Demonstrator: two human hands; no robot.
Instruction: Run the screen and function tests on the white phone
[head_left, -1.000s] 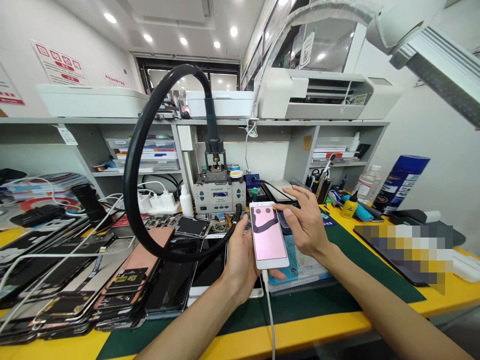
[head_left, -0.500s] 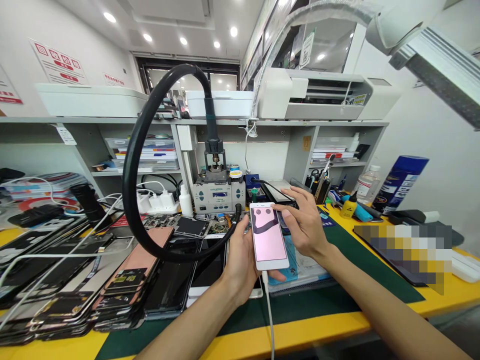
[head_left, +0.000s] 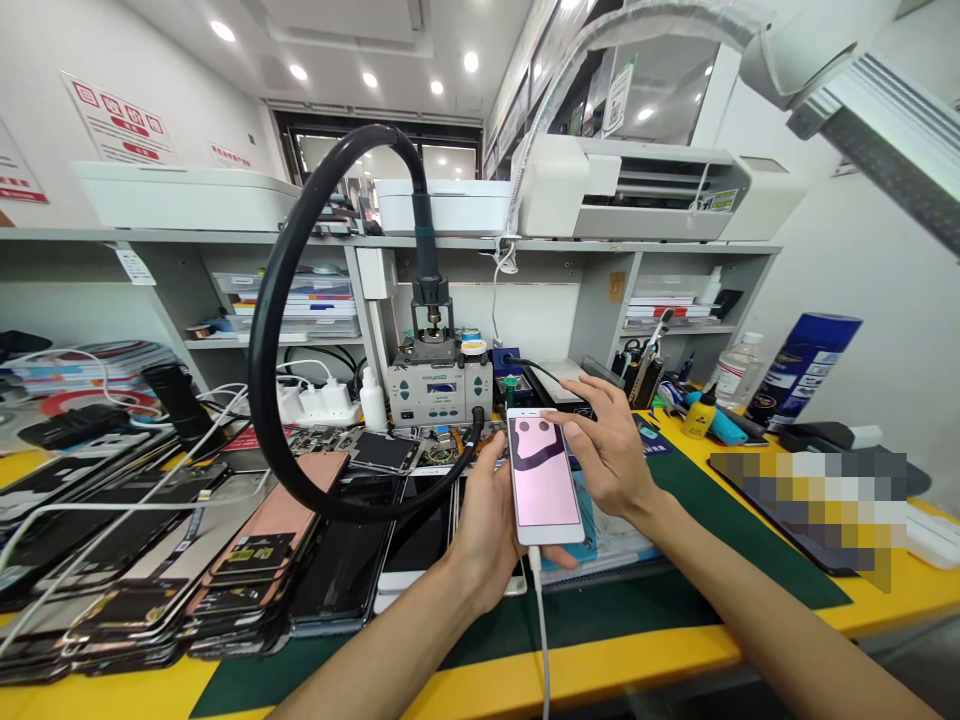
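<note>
Nearest me, a white charging cable (head_left: 544,640) hangs over the yellow table edge (head_left: 637,655) and runs up into the bottom of the white smartphone (head_left: 546,495). I have that phone clamped in my left hand (head_left: 480,520), face up above the bench, thumb side along one edge and fingers beneath. My right hand (head_left: 615,460) grips nothing; its fingers are apart, the index at the top right of the screen. Whether it presses, I cannot tell. Two dark spots and a dark curved band are on the upper screen; the pink below is unmarked. I'd judge the marking partial, but can't tell how much is left. The green mat (head_left: 720,520) gives me more room rightward. To the left, stacked phone screens (head_left: 247,570) and the thick black hose (head_left: 262,330) crowd my hand. Beyond stands the hot-air rework station (head_left: 442,395).
</note>
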